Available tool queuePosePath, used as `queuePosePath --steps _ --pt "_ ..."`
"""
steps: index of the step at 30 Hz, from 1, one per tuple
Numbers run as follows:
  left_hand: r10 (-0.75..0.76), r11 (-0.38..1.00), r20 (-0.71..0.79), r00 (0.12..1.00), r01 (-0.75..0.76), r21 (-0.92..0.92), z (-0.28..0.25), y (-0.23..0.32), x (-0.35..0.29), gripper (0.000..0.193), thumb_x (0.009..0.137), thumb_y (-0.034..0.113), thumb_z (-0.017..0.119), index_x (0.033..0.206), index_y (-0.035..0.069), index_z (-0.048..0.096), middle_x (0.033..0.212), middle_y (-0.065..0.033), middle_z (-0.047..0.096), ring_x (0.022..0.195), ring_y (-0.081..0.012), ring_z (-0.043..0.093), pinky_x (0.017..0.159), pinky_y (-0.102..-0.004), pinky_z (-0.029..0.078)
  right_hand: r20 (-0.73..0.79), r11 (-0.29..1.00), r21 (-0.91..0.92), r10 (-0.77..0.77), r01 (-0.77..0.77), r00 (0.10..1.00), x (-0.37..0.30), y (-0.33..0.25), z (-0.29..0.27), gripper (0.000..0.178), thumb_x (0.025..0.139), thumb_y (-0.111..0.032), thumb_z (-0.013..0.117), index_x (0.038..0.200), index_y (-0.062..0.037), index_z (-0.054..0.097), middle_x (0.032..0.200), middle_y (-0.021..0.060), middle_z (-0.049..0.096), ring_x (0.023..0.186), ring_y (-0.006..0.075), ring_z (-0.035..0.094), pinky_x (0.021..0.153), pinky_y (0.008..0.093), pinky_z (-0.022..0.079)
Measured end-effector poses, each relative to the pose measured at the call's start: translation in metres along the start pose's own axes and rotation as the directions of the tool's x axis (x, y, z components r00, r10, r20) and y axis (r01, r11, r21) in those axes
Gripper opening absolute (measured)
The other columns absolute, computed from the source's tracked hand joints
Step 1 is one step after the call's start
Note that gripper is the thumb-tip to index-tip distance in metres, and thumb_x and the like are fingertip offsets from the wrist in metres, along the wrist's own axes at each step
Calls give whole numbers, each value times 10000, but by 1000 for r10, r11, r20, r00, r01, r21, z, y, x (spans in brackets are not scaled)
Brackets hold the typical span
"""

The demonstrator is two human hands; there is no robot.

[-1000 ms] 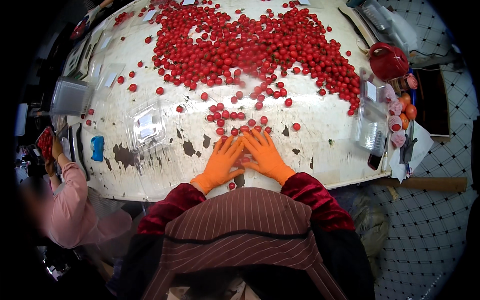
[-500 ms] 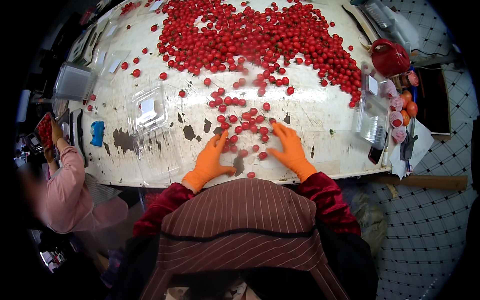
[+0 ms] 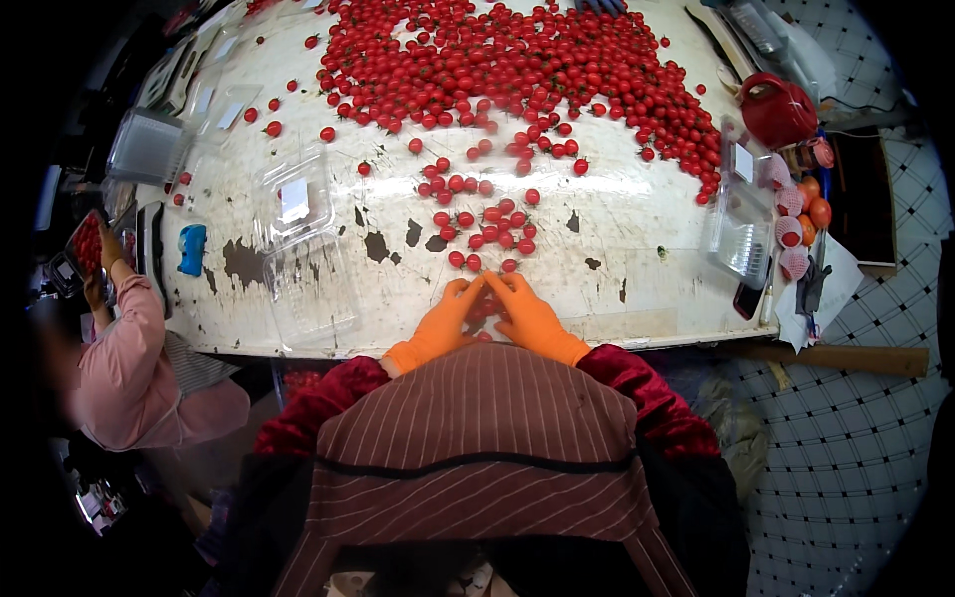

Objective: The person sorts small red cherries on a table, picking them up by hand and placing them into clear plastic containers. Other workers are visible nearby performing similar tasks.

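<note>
—Orange-gloved left hand [image 3: 438,326] and right hand [image 3: 538,324]: drawn together since the earlier frame. Remainder?
—White worktable [image 3: 642,274], one. Hands, two: fingers extended, unclosed, tips nearly meeting.
—Cherry tomatoes [image 3: 484,337]?
—Several, between the palms, about equally near both; round, no long axis; exact count hidden.

The gloves [image 3: 438,328] are bright orange, the tomatoes [image 3: 477,75] red with green stems. The apron [image 3: 477,418] is brown with thin pale stripes, the sleeves [image 3: 647,398] dark red.
</note>
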State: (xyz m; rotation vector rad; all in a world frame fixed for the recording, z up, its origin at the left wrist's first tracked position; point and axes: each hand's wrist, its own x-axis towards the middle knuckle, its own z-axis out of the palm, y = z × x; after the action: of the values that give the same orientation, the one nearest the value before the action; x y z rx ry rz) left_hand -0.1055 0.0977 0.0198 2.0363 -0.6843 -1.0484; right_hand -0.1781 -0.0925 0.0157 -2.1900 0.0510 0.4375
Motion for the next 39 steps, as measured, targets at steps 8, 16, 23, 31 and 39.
queuePosePath --steps 8,16,23,31,39 --pt "-30 866 -156 987 -52 -498 1 -24 18 840 722 -46 755 1460 27 362 1343 -128 454 998 -207 619 816 -314 556 -84 760 650 56 12 995 21 3 13 759 773 39 650 1464 -107 372 1262 85 468 1093 201 539 877 307 493" --pt "17 312 22 1000 16 -950 -67 33 37 686 846 -70 620 1470 72 372 1386 -90 476 1132 -217 589 953 -364 518 -149 777 624 21 77 989 60 -39 -61 615 815 28 603 1405 -98 482 1202 69 555 1060 191 572 924 307 479" --pt "189 -313 -42 981 20 -950 -71 32 73 507 1012 414 461 1390 77 453 1334 -128 529 1212 -319 536 1018 -520 452 -258 939 118 -284 322 923 79 -81 -77 467 827 24 545 1283 -73 569 1198 154 570 1091 312 582 932 341 477" --pt "310 -526 -163 937 26 -850 -66 41 73 594 1016 461 395 1473 83 352 1426 -180 451 1342 -369 417 1084 -640 316 -432 864 452 -3 220 902 62 -99 -106 386 835 8 604 1210 -82 620 1192 116 602 1062 250 578 813 328 526" --pt "350 -131 -116 930 -74 -989 -75 49 61 631 1015 476 368 1500 82 288 1473 -173 402 1350 -369 405 1116 -607 263 -391 822 -419 -546 385 741 80 -65 -102 348 698 -1 702 1028 -111 712 1206 103 599 1065 307 563 884 420 497"
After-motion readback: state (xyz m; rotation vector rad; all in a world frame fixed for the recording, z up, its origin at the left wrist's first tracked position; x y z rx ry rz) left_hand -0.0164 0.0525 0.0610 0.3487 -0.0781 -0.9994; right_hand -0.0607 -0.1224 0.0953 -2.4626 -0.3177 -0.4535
